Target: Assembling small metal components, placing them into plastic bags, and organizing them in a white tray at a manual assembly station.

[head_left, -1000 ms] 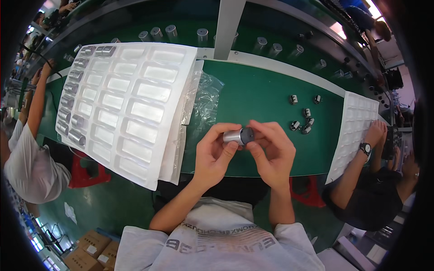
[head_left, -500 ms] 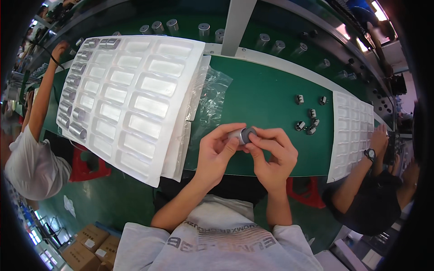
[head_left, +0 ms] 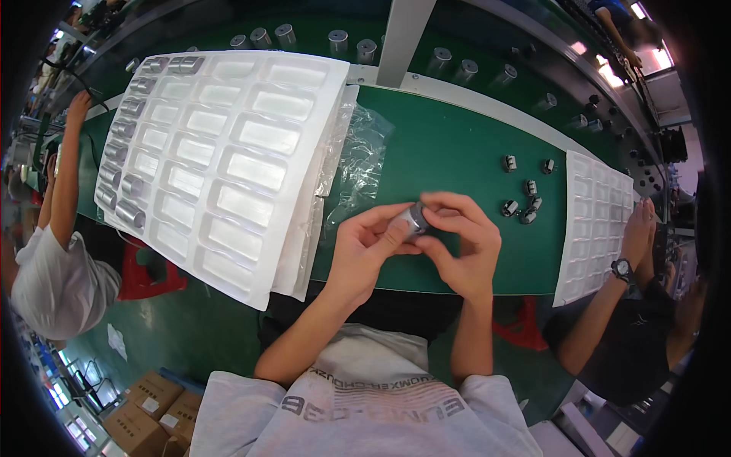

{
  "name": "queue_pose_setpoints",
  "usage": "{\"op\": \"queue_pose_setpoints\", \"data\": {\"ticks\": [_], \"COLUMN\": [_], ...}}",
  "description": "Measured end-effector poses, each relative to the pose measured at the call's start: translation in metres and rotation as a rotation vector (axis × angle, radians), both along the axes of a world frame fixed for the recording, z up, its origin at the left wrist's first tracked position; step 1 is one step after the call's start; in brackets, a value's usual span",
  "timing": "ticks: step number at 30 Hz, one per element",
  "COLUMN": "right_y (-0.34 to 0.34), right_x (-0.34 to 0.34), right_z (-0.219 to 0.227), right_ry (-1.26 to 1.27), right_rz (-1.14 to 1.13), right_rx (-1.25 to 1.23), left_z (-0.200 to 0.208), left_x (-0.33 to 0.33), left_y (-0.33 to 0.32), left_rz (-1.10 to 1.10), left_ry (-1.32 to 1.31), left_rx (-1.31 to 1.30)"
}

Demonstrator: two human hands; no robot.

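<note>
My left hand (head_left: 361, 247) grips a silver metal cylinder (head_left: 412, 222) between thumb and fingers, above the front part of the green table (head_left: 449, 145). At the cylinder's dark grey end, my right hand (head_left: 470, 250) has its curled fingers and thumb on it. Its fingertips are slightly smeared by motion. The cylinder is tilted, and the fingers cover part of it. Right of my hands, several small black-and-silver parts (head_left: 531, 187) lie on the table.
A stack of white pocketed trays (head_left: 325, 114) stands at left, holding several silver cylinders (head_left: 130, 214). Clear plastic film (head_left: 365, 156) sticks out beside it. Another white tray (head_left: 563, 259) lies at right, near a co-worker's hands (head_left: 638, 228). Several cylinders (head_left: 338, 43) stand behind the rail.
The cylinder has turned in my hands, its dark end now pointing more upward. My right fingers have shifted up around that end. The co-worker's hands at right have come together.
</note>
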State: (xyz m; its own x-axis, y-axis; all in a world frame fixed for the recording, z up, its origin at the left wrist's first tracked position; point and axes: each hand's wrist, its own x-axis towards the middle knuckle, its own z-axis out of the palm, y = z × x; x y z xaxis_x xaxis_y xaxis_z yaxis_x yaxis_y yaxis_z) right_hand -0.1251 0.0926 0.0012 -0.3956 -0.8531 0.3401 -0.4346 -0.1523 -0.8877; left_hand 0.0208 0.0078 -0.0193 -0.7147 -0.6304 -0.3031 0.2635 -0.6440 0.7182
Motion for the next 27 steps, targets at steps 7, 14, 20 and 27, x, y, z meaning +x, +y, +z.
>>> {"op": "queue_pose_setpoints", "data": {"ticks": [7, 14, 20, 27], "right_y": [-0.006, -0.008, -0.008, -0.014], "right_x": [0.023, 0.021, 0.024, 0.004], "right_z": [-0.008, -0.001, 0.000, 0.007], "right_ry": [0.272, 0.350, 0.317, 0.378], "right_rz": [-0.205, -0.135, -0.209, 0.017], "right_rx": [0.049, -0.048, -0.130, 0.053], "left_z": [-0.007, -0.004, 0.000, -0.006], "left_x": [-0.003, 0.001, 0.002, -0.003], "left_y": [0.005, 0.007, 0.002, 0.000], "left_rz": [-0.078, -0.020, -0.017, 0.047], "left_ry": [0.132, 0.130, 0.092, 0.122], "left_rx": [0.204, 0.179, 0.082, 0.050]}}
